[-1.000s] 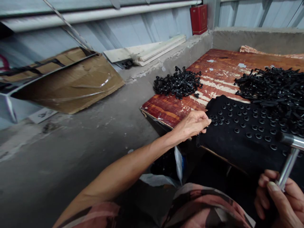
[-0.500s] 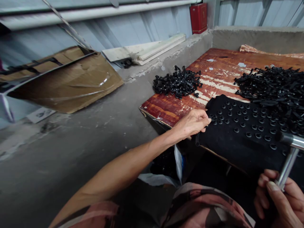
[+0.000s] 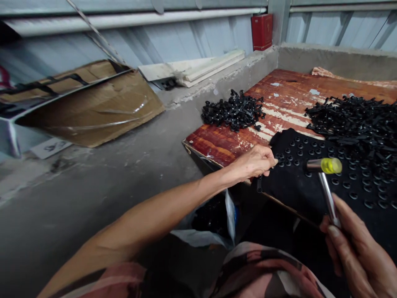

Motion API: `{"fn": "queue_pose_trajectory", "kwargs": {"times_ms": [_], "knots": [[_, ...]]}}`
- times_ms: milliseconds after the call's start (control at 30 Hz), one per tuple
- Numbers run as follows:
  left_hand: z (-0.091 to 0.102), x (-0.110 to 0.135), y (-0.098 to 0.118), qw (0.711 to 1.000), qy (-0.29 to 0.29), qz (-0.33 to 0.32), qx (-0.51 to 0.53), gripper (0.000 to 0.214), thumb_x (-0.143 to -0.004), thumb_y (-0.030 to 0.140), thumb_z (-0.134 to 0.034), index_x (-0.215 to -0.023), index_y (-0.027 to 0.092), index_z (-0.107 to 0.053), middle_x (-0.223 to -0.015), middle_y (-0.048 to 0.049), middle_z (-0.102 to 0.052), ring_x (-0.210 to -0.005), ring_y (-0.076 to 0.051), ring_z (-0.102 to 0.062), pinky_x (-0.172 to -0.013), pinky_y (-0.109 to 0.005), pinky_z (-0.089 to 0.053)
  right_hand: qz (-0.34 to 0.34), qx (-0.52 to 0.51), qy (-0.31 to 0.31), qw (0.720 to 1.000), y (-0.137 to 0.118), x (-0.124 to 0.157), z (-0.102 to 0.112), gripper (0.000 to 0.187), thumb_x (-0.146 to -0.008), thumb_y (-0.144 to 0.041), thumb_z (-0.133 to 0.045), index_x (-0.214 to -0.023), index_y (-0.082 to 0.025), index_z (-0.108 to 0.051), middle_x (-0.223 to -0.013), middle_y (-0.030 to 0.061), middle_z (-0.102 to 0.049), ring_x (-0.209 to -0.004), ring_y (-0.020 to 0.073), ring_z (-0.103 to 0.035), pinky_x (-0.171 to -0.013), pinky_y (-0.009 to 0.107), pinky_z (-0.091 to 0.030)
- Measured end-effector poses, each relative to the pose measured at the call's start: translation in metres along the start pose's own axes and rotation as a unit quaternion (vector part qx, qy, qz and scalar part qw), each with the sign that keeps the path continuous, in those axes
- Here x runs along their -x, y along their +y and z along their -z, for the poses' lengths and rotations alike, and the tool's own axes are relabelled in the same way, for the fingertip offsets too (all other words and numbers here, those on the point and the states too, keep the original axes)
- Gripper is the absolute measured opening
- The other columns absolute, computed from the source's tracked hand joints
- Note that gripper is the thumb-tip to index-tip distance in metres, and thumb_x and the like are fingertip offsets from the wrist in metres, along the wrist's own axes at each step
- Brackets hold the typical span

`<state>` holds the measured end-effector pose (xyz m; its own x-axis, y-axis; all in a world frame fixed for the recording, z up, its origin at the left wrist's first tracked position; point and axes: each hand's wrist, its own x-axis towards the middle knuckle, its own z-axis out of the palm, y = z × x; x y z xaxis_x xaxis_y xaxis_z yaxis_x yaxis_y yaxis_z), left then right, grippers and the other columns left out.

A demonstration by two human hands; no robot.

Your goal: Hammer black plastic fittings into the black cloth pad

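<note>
Obs: left hand (image 3: 254, 162) grip pinches a small black piece (image 3: 277, 159) at the black mat (image 3: 310, 188) corner, worktop (image 3: 223, 142) edge. The right hand (image 3: 356, 252) grip wraps the hammer (image 3: 325, 166), head hovering near. Risk: an off-aim blow could catch the left fingertips.

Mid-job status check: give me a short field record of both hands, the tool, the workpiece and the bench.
left hand: fingers pinched at the left corner of the black studded mat
right hand: grip closed on the hammer shaft, yellow-tipped head over the mat
mat: lies on the red wooden board, at its near edge
parts: small black pile at the board's left, large pile behind the mat
</note>
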<state>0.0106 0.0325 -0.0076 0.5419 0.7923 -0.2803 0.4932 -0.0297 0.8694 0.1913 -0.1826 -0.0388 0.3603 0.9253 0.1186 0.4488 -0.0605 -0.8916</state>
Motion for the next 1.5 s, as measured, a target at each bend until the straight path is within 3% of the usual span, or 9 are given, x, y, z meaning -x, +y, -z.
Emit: {"fn": "queue_pose_trajectory", "kwargs": {"times_ms": [133,233,400,600,733,867,1000,1167,1500], "knots": [[0.000,0.001,0.003,1.000,-0.002,-0.016,-0.016,0.017,-0.083,0.024,-0.054,-0.068,0.017,-0.053,-0.050,0.0048,-0.053,-0.036,-0.005,-0.038,-0.033,-0.016,-0.024,0.182,0.131,-0.031,0.974,-0.020,-0.024,-0.001,0.061,-0.096,-0.021,-0.048,-0.153,-0.037,-0.034,-0.103,0.0060,-0.069,-0.084,0.0205,-0.070,-0.065,0.029,-0.059],[0.001,0.001,0.007,0.999,0.007,-0.007,-0.037,0.016,-0.081,0.024,-0.054,-0.066,0.017,-0.053,-0.049,0.0041,-0.053,-0.036,-0.005,-0.038,-0.034,-0.017,-0.024,0.233,0.180,-0.042,0.955,-0.023,-0.040,-0.007,0.066,-0.095,-0.015,-0.046,-0.155,-0.033,-0.028,-0.115,0.0099,-0.066,-0.096,0.0219,-0.069,-0.068,0.028,-0.059],[0.006,0.004,0.014,0.998,-0.007,-0.026,-0.062,0.014,-0.078,0.024,-0.054,-0.067,0.016,-0.055,-0.051,0.0032,-0.055,-0.037,-0.006,-0.040,-0.035,-0.018,-0.024,0.242,0.241,-0.092,0.936,-0.014,-0.055,-0.010,0.064,-0.093,-0.012,-0.045,-0.154,-0.022,-0.032,-0.116,0.0140,-0.067,-0.099,0.0247,-0.070,-0.074,0.032,-0.060],[0.008,0.007,0.018,0.999,-0.017,-0.027,-0.043,0.016,-0.079,0.023,-0.053,-0.065,0.015,-0.054,-0.051,0.0032,-0.055,-0.036,-0.004,-0.036,-0.035,-0.017,-0.022,0.250,0.211,-0.019,0.945,-0.028,-0.046,-0.004,0.066,-0.095,-0.012,-0.046,-0.156,-0.031,-0.028,-0.130,0.0097,-0.063,-0.104,0.0228,-0.068,-0.081,0.032,-0.060],[0.008,0.007,0.019,0.999,-0.018,-0.016,-0.049,0.014,-0.078,0.020,-0.054,-0.065,0.015,-0.054,-0.050,0.0031,-0.054,-0.036,-0.005,-0.037,-0.034,-0.017,-0.021,0.262,0.243,-0.084,0.930,-0.024,-0.048,-0.003,0.063,-0.094,-0.011,-0.045,-0.154,-0.025,-0.034,-0.123,0.0122,-0.067,-0.108,0.0256,-0.068,-0.074,0.029,-0.062],[0.007,0.006,0.018,0.999,-0.014,-0.015,-0.042,0.016,-0.080,0.020,-0.053,-0.064,0.015,-0.053,-0.049,0.0034,-0.054,-0.036,-0.004,-0.036,-0.035,-0.017,-0.023,0.249,0.216,-0.038,0.943,-0.020,-0.048,-0.003,0.064,-0.095,-0.011,-0.046,-0.155,-0.026,-0.031,-0.140,0.0111,-0.058,-0.119,0.0252,-0.062,-0.087,0.031,-0.059],[0.006,0.004,0.014,0.999,-0.013,-0.009,-0.046,0.015,-0.080,0.021,-0.054,-0.066,0.015,-0.054,-0.049,0.0036,-0.053,-0.036,-0.005,-0.036,-0.035,-0.017,-0.022,0.252,0.237,-0.081,0.935,-0.018,-0.047,-0.005,0.061,-0.095,-0.010,-0.044,-0.154,-0.024,-0.034,-0.140,0.0105,-0.058,-0.119,0.0251,-0.063,-0.087,0.031,-0.060],[0.005,0.005,0.010,0.999,-0.010,-0.002,-0.039,0.016,-0.082,0.024,-0.053,-0.068,0.016,-0.054,-0.051,0.0034,-0.054,-0.036,-0.005,-0.037,-0.035,-0.017,-0.021,0.271,0.229,-0.037,0.934,-0.023,-0.044,-0.006,0.066,-0.094,-0.009,-0.047,-0.155,-0.027,-0.029,-0.148,0.0086,-0.051,-0.125,0.0263,-0.057,-0.102,0.037,-0.051],[0.004,0.003,-0.001,0.999,-0.014,0.006,-0.050,0.014,-0.081,0.030,-0.052,-0.075,0.017,-0.054,-0.055,0.0035,-0.054,-0.040,-0.007,-0.042,-0.037,-0.018,-0.026,0.195,0.194,-0.099,0.956,-0.021,-0.044,-0.007,0.055,-0.096,-0.017,-0.046,-0.149,-0.026,-0.042,-0.134,0.0111,-0.063,-0.117,0.0273,-0.064,-0.085,0.037,-0.060]]}}
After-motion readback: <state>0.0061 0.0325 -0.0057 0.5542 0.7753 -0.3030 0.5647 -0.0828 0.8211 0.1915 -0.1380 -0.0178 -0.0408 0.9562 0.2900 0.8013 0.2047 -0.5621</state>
